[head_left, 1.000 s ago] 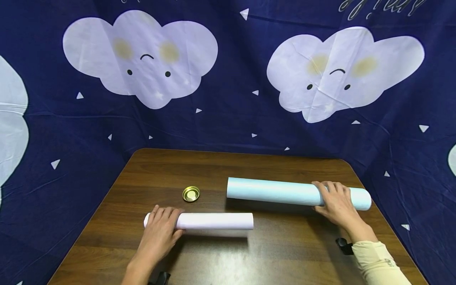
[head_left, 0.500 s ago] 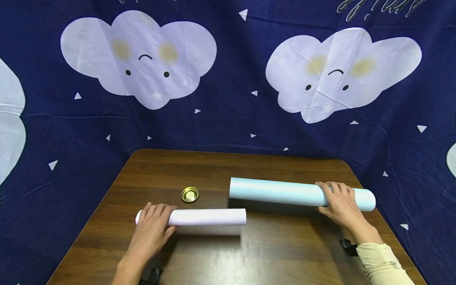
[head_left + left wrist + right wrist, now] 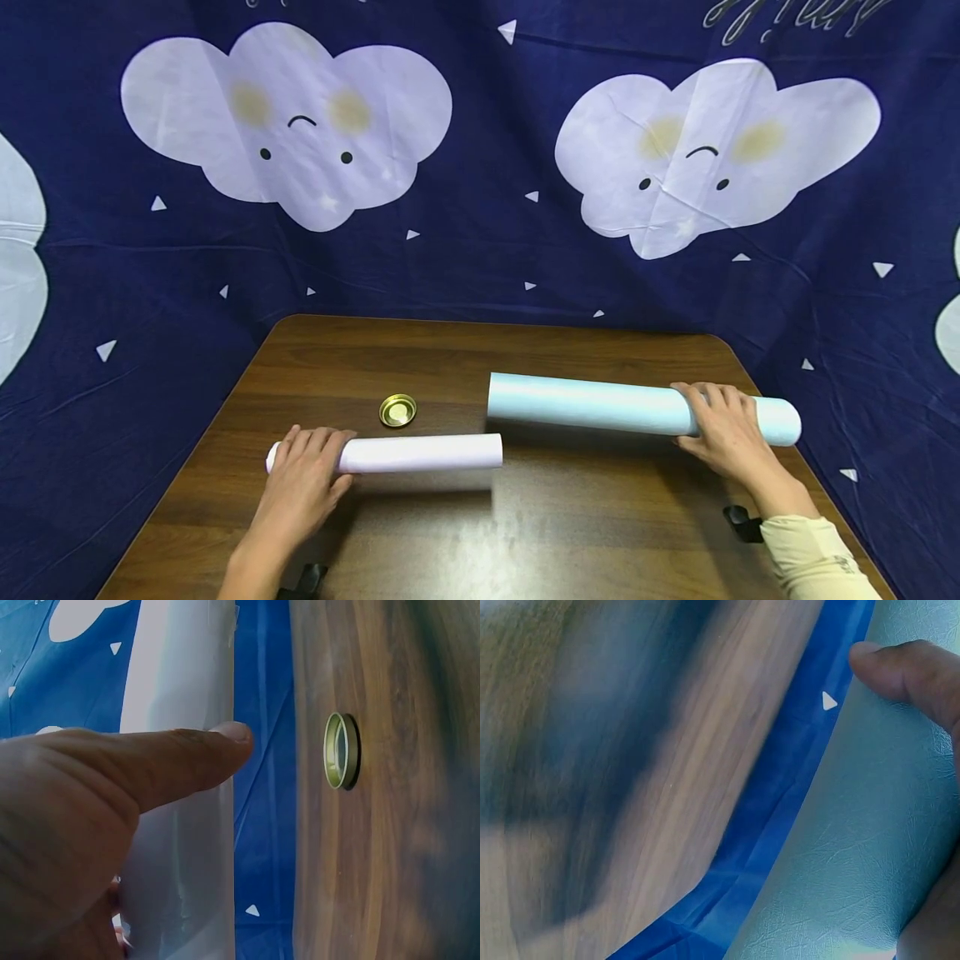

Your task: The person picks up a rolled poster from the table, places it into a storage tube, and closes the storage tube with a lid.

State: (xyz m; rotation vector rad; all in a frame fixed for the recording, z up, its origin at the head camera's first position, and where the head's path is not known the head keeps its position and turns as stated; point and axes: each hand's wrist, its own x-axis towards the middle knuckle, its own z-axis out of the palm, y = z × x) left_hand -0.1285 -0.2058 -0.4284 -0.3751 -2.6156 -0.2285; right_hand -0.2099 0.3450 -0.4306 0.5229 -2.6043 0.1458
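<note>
My left hand (image 3: 300, 482) grips a white paper roll (image 3: 420, 453) near its left end. In the left wrist view, the thumb (image 3: 199, 754) lies across the roll's smooth pale side. Farther right, my right hand (image 3: 726, 435) holds a thicker light-blue roll (image 3: 588, 402) towards its right end. Its finely wrinkled surface shows in the right wrist view, with the thumb (image 3: 907, 671) against it. Both rolls lie roughly level above the wooden table, casting shadows on it. Their inner ends are apart, the blue one farther back.
A round gold lid (image 3: 397, 410) lies on the brown wooden table (image 3: 420, 350), behind the white roll. Beyond the table's back edge hangs a dark blue cloth (image 3: 495, 250) printed with clouds and triangles. Each wrist wears a black device (image 3: 742, 523) underneath.
My left hand has carried the white roll leftwards and a little farther back. The light-blue roll has shifted slightly right with my right hand, so the rolls overlap less. The lid stays put.
</note>
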